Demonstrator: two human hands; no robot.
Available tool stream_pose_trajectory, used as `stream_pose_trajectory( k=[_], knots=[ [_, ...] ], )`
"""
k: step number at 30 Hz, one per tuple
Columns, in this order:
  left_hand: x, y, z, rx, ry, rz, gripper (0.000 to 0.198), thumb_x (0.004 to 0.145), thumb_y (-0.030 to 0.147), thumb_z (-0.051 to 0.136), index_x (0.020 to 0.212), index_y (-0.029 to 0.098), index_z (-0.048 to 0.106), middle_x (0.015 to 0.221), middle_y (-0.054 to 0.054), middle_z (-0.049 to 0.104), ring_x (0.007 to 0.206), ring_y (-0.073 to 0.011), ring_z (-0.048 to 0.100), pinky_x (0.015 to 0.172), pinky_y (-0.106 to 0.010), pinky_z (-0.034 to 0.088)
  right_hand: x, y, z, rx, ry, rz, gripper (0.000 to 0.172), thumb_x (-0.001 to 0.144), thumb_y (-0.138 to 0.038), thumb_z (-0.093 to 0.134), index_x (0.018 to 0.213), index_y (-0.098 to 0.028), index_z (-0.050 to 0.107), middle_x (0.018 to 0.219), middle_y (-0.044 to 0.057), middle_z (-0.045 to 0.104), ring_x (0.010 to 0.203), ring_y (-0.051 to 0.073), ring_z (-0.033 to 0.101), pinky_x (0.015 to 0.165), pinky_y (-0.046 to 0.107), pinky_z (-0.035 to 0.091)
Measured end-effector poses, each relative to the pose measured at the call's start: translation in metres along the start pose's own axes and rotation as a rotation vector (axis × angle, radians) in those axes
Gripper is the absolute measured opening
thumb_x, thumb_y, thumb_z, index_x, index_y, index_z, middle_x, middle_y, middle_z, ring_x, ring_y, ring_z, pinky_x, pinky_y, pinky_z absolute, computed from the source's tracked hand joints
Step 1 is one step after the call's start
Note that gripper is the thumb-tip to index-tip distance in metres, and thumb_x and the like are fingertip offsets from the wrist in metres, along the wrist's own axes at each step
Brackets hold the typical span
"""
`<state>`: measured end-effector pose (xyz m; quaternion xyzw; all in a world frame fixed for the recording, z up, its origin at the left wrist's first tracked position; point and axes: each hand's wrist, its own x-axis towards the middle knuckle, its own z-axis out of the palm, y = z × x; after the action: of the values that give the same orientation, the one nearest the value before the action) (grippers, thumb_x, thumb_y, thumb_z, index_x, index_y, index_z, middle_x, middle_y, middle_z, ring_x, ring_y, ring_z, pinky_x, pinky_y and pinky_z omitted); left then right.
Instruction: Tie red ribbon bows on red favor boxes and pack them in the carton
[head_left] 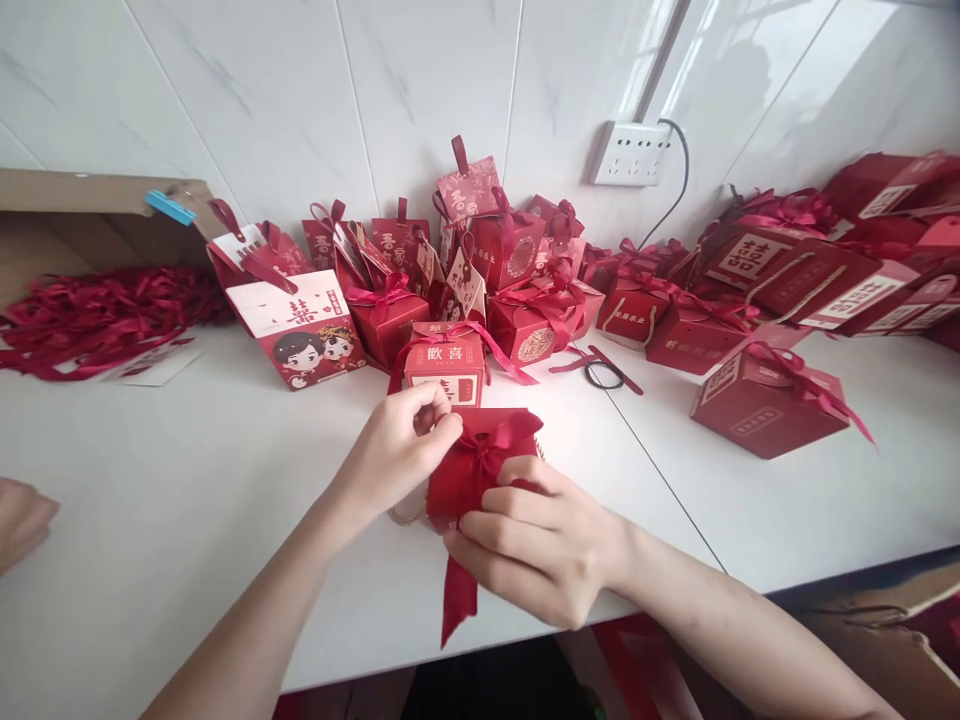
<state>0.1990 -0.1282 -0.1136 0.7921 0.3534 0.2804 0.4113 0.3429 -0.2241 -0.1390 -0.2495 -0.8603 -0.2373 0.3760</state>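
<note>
A small red gift box [441,490] stands on the white table in front of me, with a wide red ribbon [484,450] tied in a bow on its top. My left hand [405,435] pinches at the left side of the bow, thumb against curled fingers. From the right, my right hand [544,535] curls over the bow and the box's front, its fingers closed at the ribbon; the fingertips are partly hidden. One ribbon tail hangs below my right fingers towards the table's front edge. A twisted cord handle shows at the box's side.
Directly behind stands another red box [444,365]. Several ribboned boxes line the wall, with more piled at right and one box [772,405] apart. A cardboard carton [97,195] and heaped ribbons [112,310] are at left. Another person's hand [22,522] shows at the left edge.
</note>
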Motion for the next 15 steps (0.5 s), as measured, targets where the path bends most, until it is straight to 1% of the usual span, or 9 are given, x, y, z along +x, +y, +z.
stream_pose_trajectory(
  k=[3,7,9,11,12,13,14,15],
  knots=[
    [-0.001,-0.001,0.009,0.011,0.099,0.037,0.021,0.076,0.018,0.047,0.060,0.019,0.033,0.056,0.006,0.032,0.052,-0.0079,0.033,0.049,-0.021,0.029,0.000,-0.001,0.002,0.030,0.056,-0.036,0.015,0.082,-0.005,0.055,0.079,-0.009,0.069,0.073,0.003,0.067,0.063,0.013,0.056,0.061,0.031,0.046],
    [-0.003,-0.001,0.019,0.013,0.200,0.072,0.022,0.076,0.017,0.046,0.060,0.020,0.031,0.056,0.006,0.030,0.052,-0.0080,0.031,0.050,-0.021,0.029,0.000,-0.001,0.005,0.063,0.109,-0.082,0.007,0.078,-0.006,0.062,0.078,-0.007,0.069,0.071,0.004,0.067,0.062,0.013,0.057,0.057,0.029,0.047],
    [-0.004,-0.001,0.022,0.012,0.236,0.089,0.022,0.076,0.017,0.046,0.060,0.019,0.032,0.056,0.006,0.030,0.052,-0.0080,0.031,0.051,-0.021,0.029,-0.001,0.000,0.005,0.106,0.100,-0.074,0.007,0.077,-0.004,0.063,0.080,-0.005,0.068,0.073,0.005,0.067,0.064,0.014,0.058,0.058,0.029,0.048],
    [-0.005,-0.001,0.021,0.001,0.251,0.090,0.021,0.076,0.017,0.046,0.060,0.019,0.033,0.056,0.006,0.031,0.053,-0.0080,0.031,0.051,-0.022,0.029,-0.002,0.002,0.003,0.206,0.071,-0.055,0.009,0.080,-0.006,0.058,0.084,-0.005,0.067,0.076,0.006,0.066,0.068,0.015,0.060,0.062,0.029,0.049],
    [-0.005,-0.001,0.020,-0.016,0.240,0.082,0.020,0.076,0.018,0.046,0.060,0.019,0.033,0.056,0.006,0.032,0.053,-0.0080,0.031,0.051,-0.022,0.028,-0.003,0.005,0.000,0.270,0.089,-0.029,0.011,0.084,-0.009,0.055,0.085,-0.007,0.065,0.076,0.006,0.065,0.069,0.015,0.060,0.063,0.029,0.049],
    [-0.005,-0.002,0.018,-0.041,0.213,0.070,0.020,0.076,0.019,0.046,0.061,0.019,0.034,0.056,0.006,0.032,0.052,-0.0080,0.032,0.050,-0.022,0.028,-0.004,0.008,-0.004,0.329,0.151,0.022,0.013,0.087,-0.015,0.052,0.085,-0.009,0.064,0.074,0.005,0.063,0.069,0.015,0.060,0.063,0.030,0.049],
    [-0.005,-0.002,0.015,-0.070,0.168,0.056,0.018,0.076,0.019,0.046,0.061,0.019,0.035,0.057,0.006,0.033,0.052,-0.0081,0.032,0.050,-0.022,0.027,-0.005,0.012,-0.009,0.373,0.235,0.120,0.018,0.090,-0.022,0.049,0.084,-0.012,0.062,0.072,0.004,0.061,0.068,0.015,0.058,0.062,0.030,0.048],
    [-0.004,-0.001,0.011,-0.100,0.111,0.044,0.017,0.077,0.021,0.046,0.062,0.019,0.038,0.057,0.006,0.034,0.053,-0.0082,0.033,0.050,-0.022,0.027,-0.007,0.016,-0.015,0.387,0.311,0.273,0.024,0.093,-0.030,0.046,0.081,-0.015,0.060,0.069,0.003,0.057,0.065,0.015,0.056,0.060,0.030,0.046]
  ],
)
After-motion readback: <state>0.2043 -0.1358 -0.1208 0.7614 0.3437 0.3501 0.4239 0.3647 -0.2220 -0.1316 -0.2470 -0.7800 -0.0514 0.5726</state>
